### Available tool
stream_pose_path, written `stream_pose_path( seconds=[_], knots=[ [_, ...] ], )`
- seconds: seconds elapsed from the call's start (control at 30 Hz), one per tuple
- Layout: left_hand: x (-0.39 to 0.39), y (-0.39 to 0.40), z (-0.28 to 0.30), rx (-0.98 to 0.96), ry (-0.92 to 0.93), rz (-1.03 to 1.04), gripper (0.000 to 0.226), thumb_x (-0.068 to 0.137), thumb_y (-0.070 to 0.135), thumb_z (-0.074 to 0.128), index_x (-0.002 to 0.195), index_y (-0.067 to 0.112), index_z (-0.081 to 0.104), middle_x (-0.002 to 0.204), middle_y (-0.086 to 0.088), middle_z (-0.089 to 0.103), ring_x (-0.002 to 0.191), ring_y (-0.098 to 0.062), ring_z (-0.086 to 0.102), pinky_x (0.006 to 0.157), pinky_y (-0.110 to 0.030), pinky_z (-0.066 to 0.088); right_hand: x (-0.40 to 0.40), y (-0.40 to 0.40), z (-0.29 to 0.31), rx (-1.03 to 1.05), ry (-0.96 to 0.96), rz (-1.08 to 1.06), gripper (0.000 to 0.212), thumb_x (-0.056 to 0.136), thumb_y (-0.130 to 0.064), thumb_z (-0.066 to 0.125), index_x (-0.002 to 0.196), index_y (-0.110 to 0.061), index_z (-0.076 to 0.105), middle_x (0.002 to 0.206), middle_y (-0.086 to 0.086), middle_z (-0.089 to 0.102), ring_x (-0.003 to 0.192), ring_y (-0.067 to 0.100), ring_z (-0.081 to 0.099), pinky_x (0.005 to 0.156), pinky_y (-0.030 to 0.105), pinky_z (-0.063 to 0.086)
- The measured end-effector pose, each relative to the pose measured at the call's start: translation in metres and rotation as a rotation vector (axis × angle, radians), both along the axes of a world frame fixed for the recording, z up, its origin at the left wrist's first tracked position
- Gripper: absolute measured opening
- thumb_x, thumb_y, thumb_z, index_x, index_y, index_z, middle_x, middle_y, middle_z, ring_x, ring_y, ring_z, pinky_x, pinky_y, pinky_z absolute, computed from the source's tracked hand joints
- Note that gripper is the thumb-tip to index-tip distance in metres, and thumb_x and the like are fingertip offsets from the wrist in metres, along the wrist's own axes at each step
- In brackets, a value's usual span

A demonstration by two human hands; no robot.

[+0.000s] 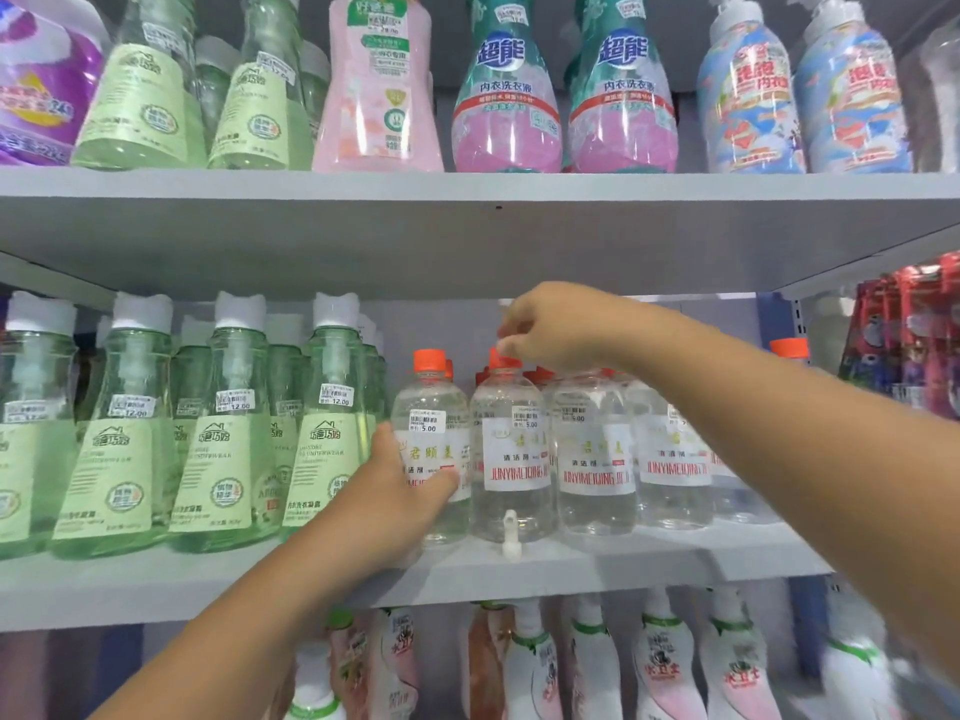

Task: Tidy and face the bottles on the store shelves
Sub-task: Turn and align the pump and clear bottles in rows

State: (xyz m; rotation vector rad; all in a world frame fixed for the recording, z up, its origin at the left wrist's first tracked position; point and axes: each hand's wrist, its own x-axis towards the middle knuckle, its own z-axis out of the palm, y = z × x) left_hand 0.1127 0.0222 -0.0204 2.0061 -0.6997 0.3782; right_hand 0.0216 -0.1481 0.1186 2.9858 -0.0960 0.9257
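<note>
both hands raised forward, left hand (395, 491) curled low, right hand (550, 324) pinching higher

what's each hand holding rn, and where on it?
Left hand grips the leftmost clear bottle around its labelled body. Right hand pinches the next bottle's orange cap.

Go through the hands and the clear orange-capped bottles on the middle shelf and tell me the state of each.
Left hand: grips the leftmost clear bottle, upright.
Right hand: fingers pinch the second clear bottle's orange cap.
Second clear bottle: upright, label facing out.
</note>
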Motion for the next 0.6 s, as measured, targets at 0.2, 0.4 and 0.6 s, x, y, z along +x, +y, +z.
stream_pose_path(
  seconds=[0.2, 0.4, 0.6],
  knots=[
    [0.003, 0.007, -0.008, -0.091, -0.022, -0.028, 0.045, 0.093, 0.032, 0.068, 0.13, 0.045, 0.045, 0.107, 0.024, 0.069, 0.094, 0.003, 0.068, 0.075, -0.02, 0.049, 0.014, -0.019, 0.004, -0.032, 0.125, 0.06, 0.031, 0.098, -0.056, 0.053, 0.119, -0.039, 0.068, 0.111, -0.015, 0.067, 0.089, 0.011, 0.067, 0.086, 0.039, 0.054],
    [0.003, 0.007, -0.011, -0.074, -0.063, -0.041, 0.059, 0.092, 0.04, 0.071, 0.139, 0.042, 0.036, 0.109, 0.026, 0.068, 0.096, 0.002, 0.07, 0.086, -0.028, 0.055, 0.026, -0.019, 0.001, -0.112, 0.103, 0.004, 0.037, 0.102, -0.05, 0.05, 0.092, -0.019, 0.068, 0.086, 0.001, 0.072, 0.082, 0.02, 0.065, 0.066, 0.031, 0.046],
    [-0.002, 0.004, -0.013, -0.061, -0.129, 0.012, 0.064, 0.091, 0.046, 0.07, 0.142, 0.041, 0.031, 0.1, 0.035, 0.055, 0.093, 0.008, 0.062, 0.073, -0.019, 0.048, 0.026, -0.025, -0.001, -0.113, 0.087, 0.015, 0.039, 0.101, -0.054, 0.048, 0.094, -0.021, 0.067, 0.086, -0.002, 0.071, 0.082, 0.018, 0.063, 0.065, 0.031, 0.043]
  ],
)
